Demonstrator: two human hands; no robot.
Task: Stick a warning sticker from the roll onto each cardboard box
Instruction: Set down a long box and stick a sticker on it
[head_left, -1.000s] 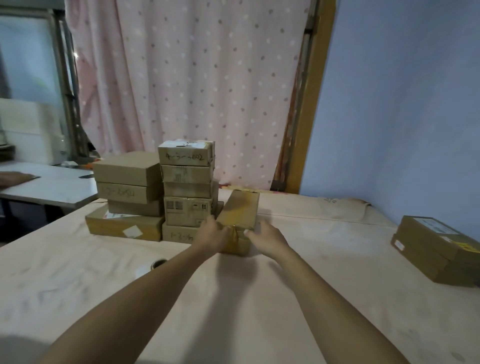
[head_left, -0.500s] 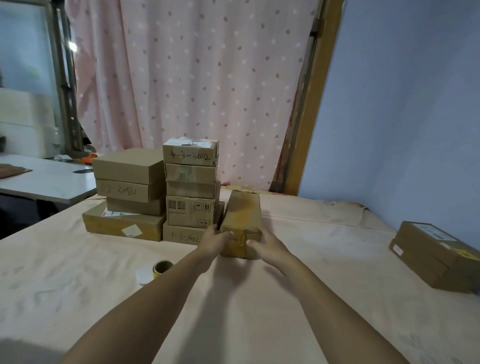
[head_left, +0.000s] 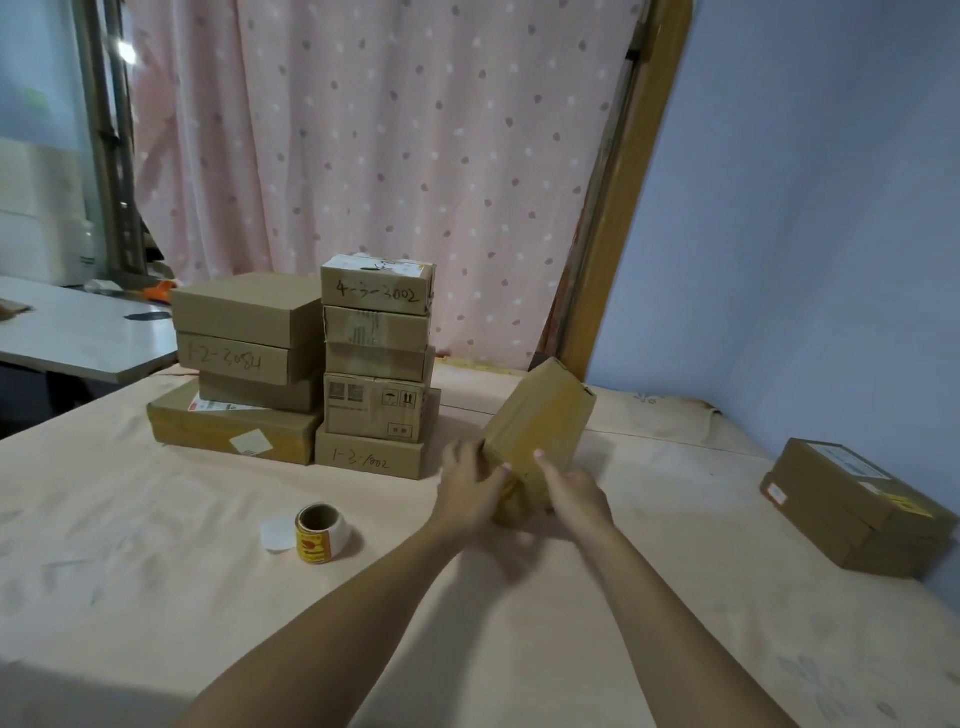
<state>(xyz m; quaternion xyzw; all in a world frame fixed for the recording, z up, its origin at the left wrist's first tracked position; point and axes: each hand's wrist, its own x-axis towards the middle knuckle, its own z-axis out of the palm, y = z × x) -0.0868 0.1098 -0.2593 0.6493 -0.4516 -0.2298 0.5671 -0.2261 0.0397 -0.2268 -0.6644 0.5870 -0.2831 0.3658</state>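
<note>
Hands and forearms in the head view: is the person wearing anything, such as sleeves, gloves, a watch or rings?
Nothing worn shows. The left hand and right hand are ungloved; both forearms are bare to the frame edge: no sleeve, watch or bracelet. No ring shows on the visible fingers. Thumbnails look short, unpainted.

Handwritten: top box (head_left: 377, 291) "4-3-3002", bottom box (head_left: 371, 458) "1-3-1002". Left-stack box (head_left: 232, 359): "1-2-3084". Printed labels illegible.

Your left hand (head_left: 470, 486) and right hand (head_left: 574, 493) grip the near end of a long cardboard box (head_left: 540, 421), its far end tilted upward. The warning sticker roll (head_left: 318, 532) sits to its left on the peach tablecloth (head_left: 156, 545), near the stacked boxes (head_left: 376, 364).
</note>
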